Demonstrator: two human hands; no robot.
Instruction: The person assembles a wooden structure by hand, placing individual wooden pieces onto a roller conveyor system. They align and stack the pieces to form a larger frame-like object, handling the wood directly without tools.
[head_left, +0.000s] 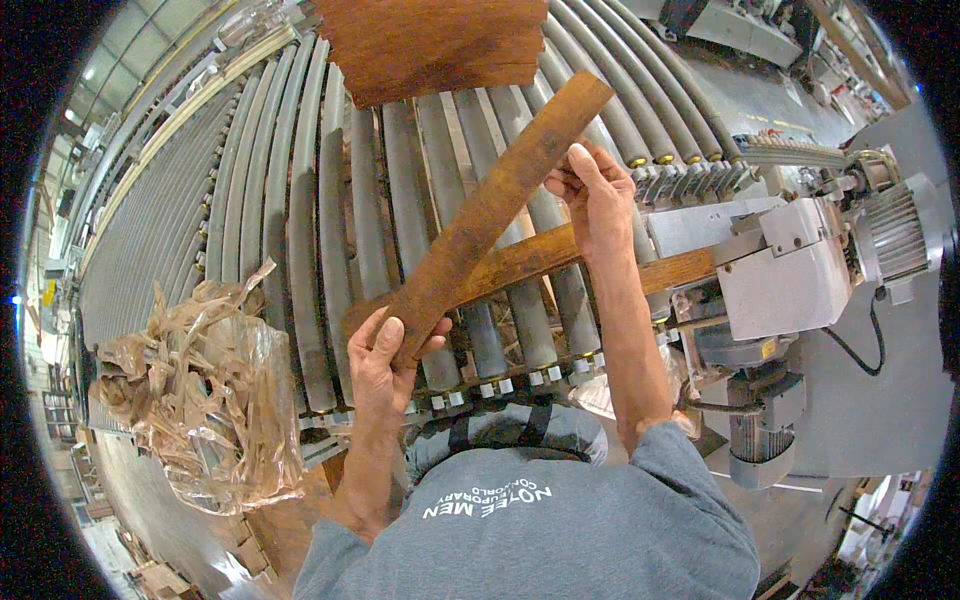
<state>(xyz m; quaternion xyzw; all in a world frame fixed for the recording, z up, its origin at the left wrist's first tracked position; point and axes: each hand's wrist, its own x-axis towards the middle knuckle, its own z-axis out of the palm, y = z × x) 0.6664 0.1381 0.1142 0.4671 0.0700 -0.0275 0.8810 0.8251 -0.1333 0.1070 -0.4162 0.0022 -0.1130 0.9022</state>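
A brown wood plank slants up to the right in front of me, raised above the rollers. My left hand grips its lower end, thumb on top and fingers underneath. Close to the plank's upper right edge is my right hand, its thumb and fingers curled together. Whether those fingertips pinch the edge or only rest by it, I cannot tell. Below the raised plank, a second wood plank lies across the rollers, partly covered by my right forearm and by the first plank.
A roller conveyor spreads before me. On it, at the far side, sits a stack of wood planks. Crumpled plastic wrap is heaped at the left. To the right stands a machine with a light housing and an electric motor.
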